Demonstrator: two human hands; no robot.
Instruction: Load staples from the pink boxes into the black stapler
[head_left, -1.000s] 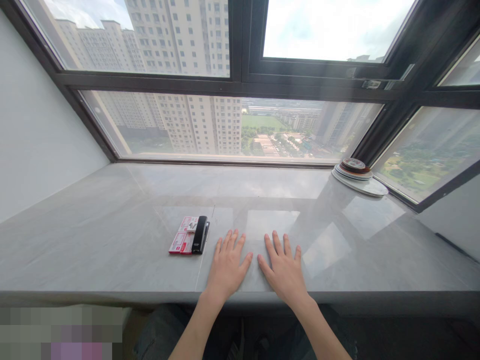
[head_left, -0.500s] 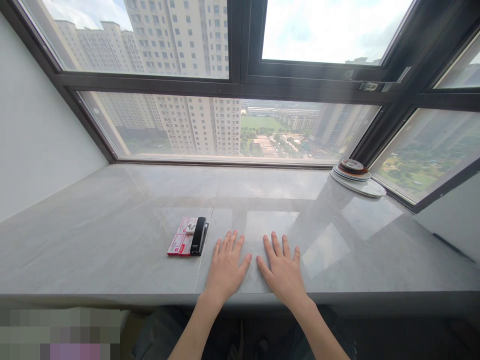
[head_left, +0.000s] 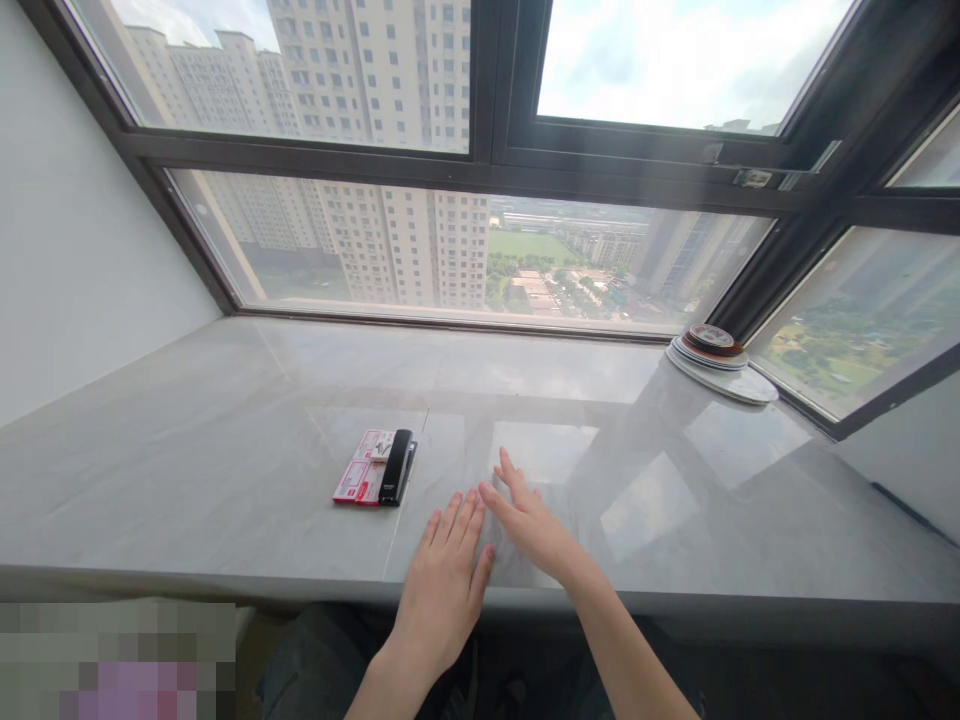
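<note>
My left hand [head_left: 444,570] lies flat at the front edge of the grey marble window ledge [head_left: 225,470], fingers stretched out and holding nothing. My right hand [head_left: 529,522] is beside it, lifted and turned leftward, fingers straight and empty, its fingertips just above those of the left. To the left of both hands a black stapler [head_left: 397,466] lies on the ledge, pressed against a red and white staple box [head_left: 365,468]. The left hand is the nearer of the two to the stapler, about a hand's width away.
A stack of round plates or coasters [head_left: 718,358] sits at the far right of the ledge by the window corner. A dark-framed window [head_left: 480,170] runs behind, a white wall [head_left: 82,230] closes the left side. My dark trousers show below the ledge edge.
Both hands lay flat side by side before. Now the left hand has slid back toward the ledge edge, and the right hand has lifted and swung leftward. Stapler and box unmoved.
</note>
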